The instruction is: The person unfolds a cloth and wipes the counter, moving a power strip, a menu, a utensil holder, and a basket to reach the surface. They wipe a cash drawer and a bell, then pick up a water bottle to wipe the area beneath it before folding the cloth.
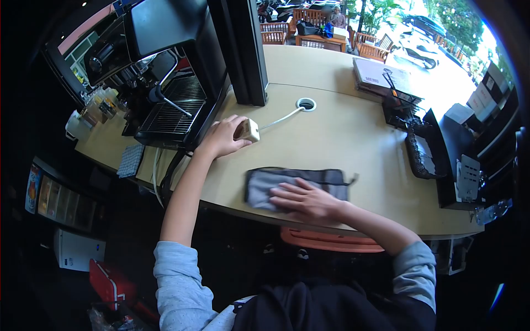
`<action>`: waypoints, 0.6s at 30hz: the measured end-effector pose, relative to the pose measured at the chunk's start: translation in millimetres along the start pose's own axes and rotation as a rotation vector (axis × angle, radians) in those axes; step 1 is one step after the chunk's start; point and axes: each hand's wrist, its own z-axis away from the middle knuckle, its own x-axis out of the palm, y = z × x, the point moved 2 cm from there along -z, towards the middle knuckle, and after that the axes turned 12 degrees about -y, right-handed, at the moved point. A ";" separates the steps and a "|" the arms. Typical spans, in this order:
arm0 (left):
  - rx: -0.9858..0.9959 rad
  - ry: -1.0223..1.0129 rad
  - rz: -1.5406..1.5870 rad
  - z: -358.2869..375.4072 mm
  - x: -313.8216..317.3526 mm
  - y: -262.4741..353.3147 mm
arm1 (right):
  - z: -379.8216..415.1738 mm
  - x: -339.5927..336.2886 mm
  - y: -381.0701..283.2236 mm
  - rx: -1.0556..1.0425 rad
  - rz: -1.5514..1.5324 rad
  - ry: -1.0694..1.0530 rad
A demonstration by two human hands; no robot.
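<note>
One left hand pinched a corded block; the right hand, fingers spread, covered limp-looking cloth, best gripped edgewise.

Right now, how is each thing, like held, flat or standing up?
Left hand, gripping
White block, held
Cord, running into the hole
Right hand, spread on the grey cloth
Grey cloth, lying flat
Checked cloth, at the counter's edge
Coffee machine, upright; can't tell if on
</note>
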 end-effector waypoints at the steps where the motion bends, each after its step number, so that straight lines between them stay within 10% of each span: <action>1: 0.006 0.008 0.000 1.3 -3.3 1.6 | 29.0 -2.0 7.3 0.087 -0.022 0.007; 10: -0.035 -0.021 0.130 8.3 -10.4 4.7 | 150.0 -14.1 138.5 1.127 0.101 0.413; 18: -0.004 0.002 0.026 0.8 14.3 0.3 | -76.7 12.8 23.7 0.443 0.277 0.328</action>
